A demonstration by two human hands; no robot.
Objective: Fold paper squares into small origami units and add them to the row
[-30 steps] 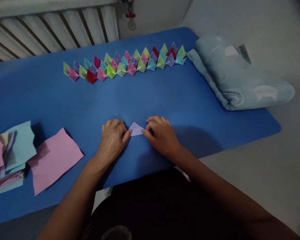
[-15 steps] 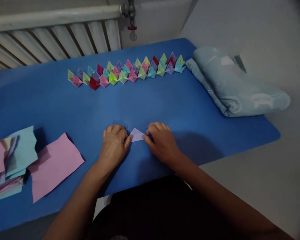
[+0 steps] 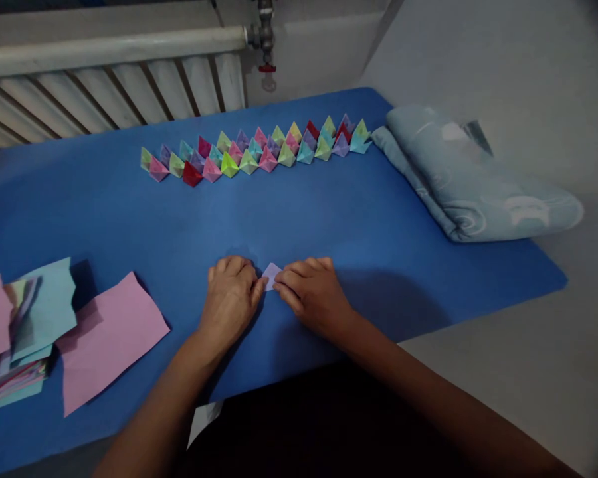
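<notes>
Lilac paper point(image 3: 271, 277): on our worktop point(image 3: 204, 226), nearer us than the folded papers point(image 3: 268, 160).
Left hand point(image 3: 230, 292): we close fingers on its left side.
Right hand point(image 3: 315, 292): fingers closed on its right.

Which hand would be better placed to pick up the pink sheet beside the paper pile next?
The left hand, I think: the pink sheet lies nearer to it, while the right hand is across the folded lilac paper.

Home-like room | ribbed radiator point(image 3: 114, 86), red-handled valve point(image 3: 266, 40), folded blanket point(image 3: 478, 179)
</notes>
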